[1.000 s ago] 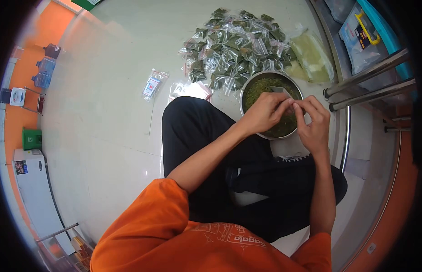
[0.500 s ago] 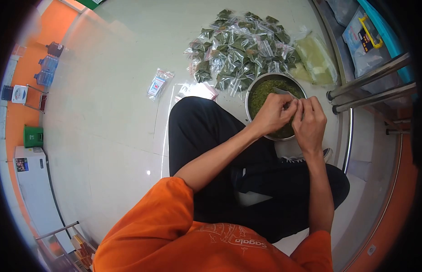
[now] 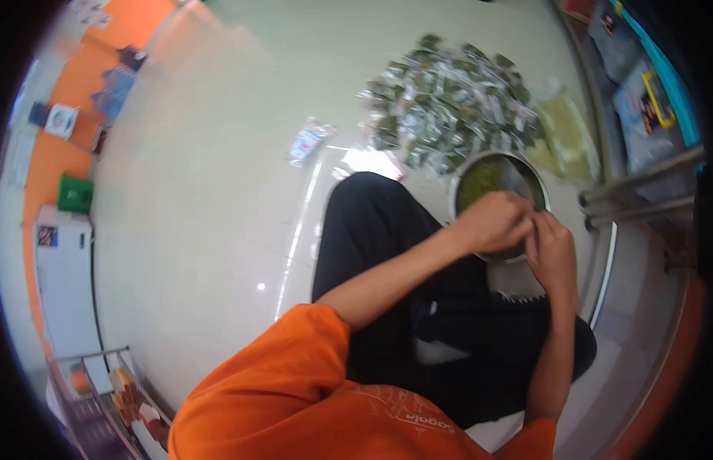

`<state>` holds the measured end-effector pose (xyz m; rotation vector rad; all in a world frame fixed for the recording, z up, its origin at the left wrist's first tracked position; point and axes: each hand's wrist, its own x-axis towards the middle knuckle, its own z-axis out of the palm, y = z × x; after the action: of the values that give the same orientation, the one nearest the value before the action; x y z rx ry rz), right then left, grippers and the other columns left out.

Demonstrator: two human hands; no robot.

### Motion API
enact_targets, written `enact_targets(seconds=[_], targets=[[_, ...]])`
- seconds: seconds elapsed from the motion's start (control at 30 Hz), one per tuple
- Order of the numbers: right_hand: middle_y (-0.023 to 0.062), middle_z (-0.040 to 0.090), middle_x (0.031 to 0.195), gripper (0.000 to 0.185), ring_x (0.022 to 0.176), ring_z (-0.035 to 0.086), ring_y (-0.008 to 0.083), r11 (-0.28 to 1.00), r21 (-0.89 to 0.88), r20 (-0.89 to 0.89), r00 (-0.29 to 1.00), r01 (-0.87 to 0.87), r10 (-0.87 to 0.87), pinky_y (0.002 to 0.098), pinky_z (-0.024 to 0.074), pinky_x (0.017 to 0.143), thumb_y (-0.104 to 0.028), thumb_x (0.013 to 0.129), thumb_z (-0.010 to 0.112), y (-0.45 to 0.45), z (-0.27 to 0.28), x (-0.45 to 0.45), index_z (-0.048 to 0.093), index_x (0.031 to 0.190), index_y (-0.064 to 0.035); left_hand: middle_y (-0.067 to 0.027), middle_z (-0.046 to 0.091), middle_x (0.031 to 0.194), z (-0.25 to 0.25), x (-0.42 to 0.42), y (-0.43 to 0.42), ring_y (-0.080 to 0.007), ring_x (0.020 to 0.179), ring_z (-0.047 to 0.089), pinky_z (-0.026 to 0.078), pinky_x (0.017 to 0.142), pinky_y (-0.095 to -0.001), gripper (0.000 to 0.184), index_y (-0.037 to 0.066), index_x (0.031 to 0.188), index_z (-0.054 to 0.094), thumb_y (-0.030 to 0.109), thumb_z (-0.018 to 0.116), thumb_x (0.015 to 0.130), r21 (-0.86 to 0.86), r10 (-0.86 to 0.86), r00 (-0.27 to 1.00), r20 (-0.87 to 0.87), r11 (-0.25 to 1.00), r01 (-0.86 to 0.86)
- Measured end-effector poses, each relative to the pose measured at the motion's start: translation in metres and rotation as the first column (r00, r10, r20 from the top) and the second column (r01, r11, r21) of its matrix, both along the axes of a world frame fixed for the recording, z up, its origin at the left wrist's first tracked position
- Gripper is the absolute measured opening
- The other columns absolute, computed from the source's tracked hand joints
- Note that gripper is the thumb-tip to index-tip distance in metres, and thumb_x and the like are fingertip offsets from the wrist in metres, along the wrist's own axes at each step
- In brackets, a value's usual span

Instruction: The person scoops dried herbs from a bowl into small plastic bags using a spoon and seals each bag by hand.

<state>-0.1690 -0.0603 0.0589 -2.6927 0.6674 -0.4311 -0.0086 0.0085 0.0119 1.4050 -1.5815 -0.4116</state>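
My left hand [image 3: 497,222] and my right hand [image 3: 552,249] meet over the near right side of a round metal bowl [image 3: 454,201]. Finely chopped green leaf [image 3: 483,182] lies in it. Both hands are closed, fingertips pinched together at the edge of a small clear plastic bag [image 3: 516,178], which stretches away from them over the bowl. Blur and the fingers hide the pinched edge. Just beyond the bowl lies a heap of small clear zip bags [image 3: 448,103] filled with dark green leaf.
Right of the heap rests a larger yellow-green plastic packet [image 3: 567,138]. A pack of clear bags [image 3: 309,143] lies on the pale floor tiles, left of the heap. Metal shelf legs [image 3: 640,188] stand close on the right. My crossed legs [image 3: 372,238] are in front of me.
The whole view has shifted, so the scene sits farther right and lower. My hands stay together at the bowl, and more of the clear bag shows beyond them.
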Motion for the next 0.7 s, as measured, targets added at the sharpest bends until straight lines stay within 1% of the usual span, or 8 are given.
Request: enact_targets(seconds=[0.1, 0.17, 0.27, 0.3, 0.37, 0.4, 0.47, 0.7], targets=[[0.0201, 0.062, 0.088, 0.012, 0.079, 0.064, 0.042, 1.0, 0.023, 0.037, 0.999, 0.006, -0.007, 0.0498, 0.0499, 0.069, -0.002, 0.085, 0.062, 0.003, 0.001, 0.004, 0.062, 0.096, 0.0034, -0.0265, 0.061, 0.079, 0.007, 0.003, 0.002, -0.0455, 0.079, 0.062, 0.05, 0.075, -0.0507, 0.027, -0.006, 0.079, 0.061, 0.019, 0.056, 0.087, 0.095, -0.032, 0.999, -0.031, 0.995, 0.034], [0.0204, 0.062, 0.085, 0.009, 0.075, 0.063, 0.0416, 0.999, 0.022, -0.031, 0.999, 0.028, -0.028, 0.0497, 0.0491, 0.066, -0.003, 0.086, 0.062, 0.005, 0.001, 0.005, 0.06, 0.091, 0.0038, -0.028, 0.061, 0.077, 0.013, 0.006, 0.003, -0.0454, 0.078, 0.062, 0.049, 0.074, -0.0504, 0.03, -0.008, 0.077, 0.06, 0.019, 0.054, 0.089, 0.191, -0.062, 0.998, -0.029, 0.979, 0.067], [0.0199, 0.061, 0.079, 0.01, 0.069, 0.062, 0.0407, 0.999, 0.015, 0.029, 0.999, 0.03, -0.03, 0.0486, 0.0473, 0.061, -0.002, 0.082, 0.066, 0.009, -0.006, 0.006, 0.058, 0.082, 0.0045, -0.0283, 0.063, 0.076, 0.015, 0.011, 0.004, -0.0431, 0.077, 0.063, 0.049, 0.071, -0.048, 0.032, -0.008, 0.077, 0.062, 0.019, 0.053, 0.091, 0.32, -0.144, 0.988, -0.058, 0.935, 0.155], [0.0195, 0.06, 0.076, 0.011, 0.067, 0.062, 0.0399, 0.999, 0.035, 0.041, 0.998, 0.04, -0.041, 0.0478, 0.0467, 0.06, -0.001, 0.08, 0.067, 0.009, -0.007, 0.006, 0.058, 0.079, 0.0048, -0.0283, 0.063, 0.076, 0.015, 0.013, 0.004, -0.0431, 0.077, 0.063, 0.049, 0.071, -0.048, 0.032, -0.008, 0.077, 0.062, 0.019, 0.053, 0.091, 0.324, -0.143, 0.988, -0.05, 0.934, 0.152], [0.0192, 0.06, 0.074, 0.012, 0.065, 0.061, 0.039, 0.997, 0.065, 0.086, 0.995, 0.051, -0.056, 0.0469, 0.0461, 0.058, 0.0, 0.079, 0.068, 0.008, -0.006, 0.005, 0.057, 0.077, 0.005, -0.0252, 0.065, 0.076, 0.013, 0.014, 0.005, -0.0382, 0.073, 0.064, 0.049, 0.07, -0.0444, 0.032, -0.007, 0.079, 0.065, 0.02, 0.054, 0.092, 0.314, -0.167, 0.955, -0.243, 0.918, 0.241], [0.0189, 0.059, 0.071, 0.013, 0.063, 0.061, 0.0381, 0.994, 0.091, 0.123, 0.99, 0.06, -0.071, 0.0461, 0.0454, 0.057, 0.001, 0.078, 0.068, 0.008, -0.006, 0.005, 0.057, 0.075, 0.0051, -0.0252, 0.065, 0.076, 0.008, 0.012, 0.003, -0.0382, 0.073, 0.064, 0.049, 0.07, -0.0444, 0.032, -0.007, 0.079, 0.065, 0.02, 0.054, 0.092, 0.318, -0.166, 0.957, -0.239, 0.918, 0.239], [0.0188, 0.059, 0.07, 0.012, 0.062, 0.06, 0.0375, 0.995, 0.07, 0.131, 0.988, 0.072, -0.08, 0.0456, 0.045, 0.056, 0.002, 0.078, 0.068, 0.007, -0.005, 0.005, 0.057, 0.074, 0.0052, -0.0218, 0.066, 0.075, -0.003, 0.008, -0.002, -0.0344, 0.071, 0.064, 0.048, 0.069, -0.0421, 0.029, -0.005, 0.082, 0.067, 0.019, 0.054, 0.093, 0.185, -0.18, 0.908, -0.379, 0.946, 0.265], [0.0194, 0.059, 0.07, 0.013, 0.061, 0.061, 0.0388, 0.99, -0.043, 0.134, 0.982, 0.137, -0.13, 0.047, 0.0455, 0.055, 0.001, 0.079, 0.068, 0.014, -0.012, 0.007, 0.056, 0.075, 0.0043, -0.0202, 0.066, 0.075, -0.004, 0.01, -0.001, -0.0338, 0.069, 0.063, 0.048, 0.069, -0.0415, 0.028, -0.004, 0.084, 0.068, 0.018, 0.053, 0.093, 0.193, -0.174, 0.913, -0.369, 0.946, 0.258]])
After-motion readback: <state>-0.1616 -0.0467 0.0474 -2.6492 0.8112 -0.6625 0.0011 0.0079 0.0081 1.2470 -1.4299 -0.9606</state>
